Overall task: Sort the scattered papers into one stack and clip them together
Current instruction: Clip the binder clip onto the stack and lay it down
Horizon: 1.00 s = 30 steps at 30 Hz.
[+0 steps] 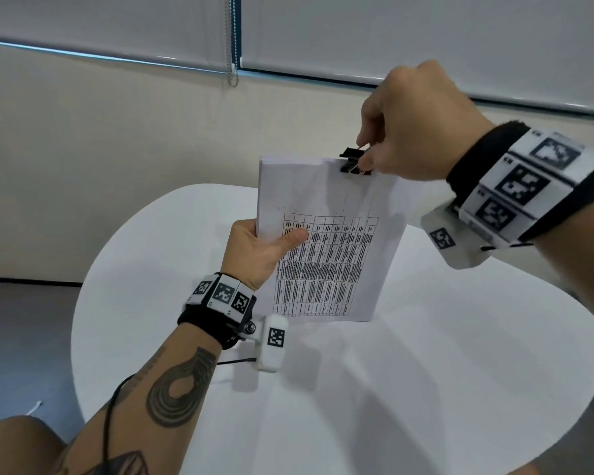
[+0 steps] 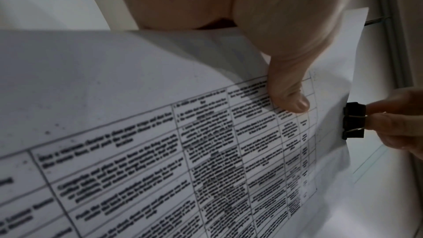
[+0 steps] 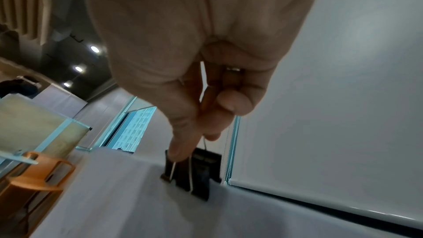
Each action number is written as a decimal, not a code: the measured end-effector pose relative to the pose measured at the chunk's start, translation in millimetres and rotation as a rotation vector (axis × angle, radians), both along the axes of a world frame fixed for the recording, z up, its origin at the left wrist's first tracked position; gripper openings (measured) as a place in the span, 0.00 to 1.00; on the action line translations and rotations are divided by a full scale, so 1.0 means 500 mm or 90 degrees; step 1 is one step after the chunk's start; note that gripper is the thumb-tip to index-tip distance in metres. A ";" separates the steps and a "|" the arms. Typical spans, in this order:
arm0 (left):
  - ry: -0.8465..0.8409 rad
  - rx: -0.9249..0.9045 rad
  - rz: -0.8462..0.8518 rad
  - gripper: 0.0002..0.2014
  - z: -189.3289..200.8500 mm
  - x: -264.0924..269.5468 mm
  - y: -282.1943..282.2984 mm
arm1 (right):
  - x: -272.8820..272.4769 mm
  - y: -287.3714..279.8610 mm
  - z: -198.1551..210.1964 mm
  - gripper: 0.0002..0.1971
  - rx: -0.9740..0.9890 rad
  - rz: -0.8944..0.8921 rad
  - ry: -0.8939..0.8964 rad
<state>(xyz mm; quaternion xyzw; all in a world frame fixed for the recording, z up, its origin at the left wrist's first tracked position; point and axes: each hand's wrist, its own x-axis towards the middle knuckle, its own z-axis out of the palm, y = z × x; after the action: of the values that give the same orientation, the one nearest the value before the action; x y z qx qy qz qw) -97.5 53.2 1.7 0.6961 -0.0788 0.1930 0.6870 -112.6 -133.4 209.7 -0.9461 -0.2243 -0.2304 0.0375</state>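
A stack of white papers [image 1: 326, 241] with a printed table on the top sheet is held up above the round white table [image 1: 426, 371]. My left hand [image 1: 264, 248] grips the stack's left edge, thumb pressed on the printed table [image 2: 290, 97]. A black binder clip [image 1: 352, 162] sits at the stack's top edge, right of the middle. My right hand [image 1: 408, 132] pinches the clip's wire handles between thumb and fingers. In the left wrist view the binder clip [image 2: 353, 120] straddles the paper's edge. In the right wrist view the binder clip [image 3: 194, 171] shows below my fingertips [image 3: 181, 151].
A cream wall and window blinds with a bead cord [image 1: 233, 39] lie beyond the table. An orange chair [image 3: 38, 175] and a glass partition appear in the right wrist view. Grey floor shows at the left of the table.
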 end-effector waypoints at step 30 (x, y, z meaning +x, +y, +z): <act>0.033 -0.029 0.068 0.09 0.011 -0.023 -0.009 | -0.041 0.037 -0.073 0.03 -0.102 -0.024 -0.103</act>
<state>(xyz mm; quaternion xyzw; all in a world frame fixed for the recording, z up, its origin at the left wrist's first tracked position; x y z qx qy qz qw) -108.8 48.9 7.0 0.6882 -0.0191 0.2133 0.6932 -132.9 -115.1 173.5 -0.9285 -0.2263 -0.2881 -0.0613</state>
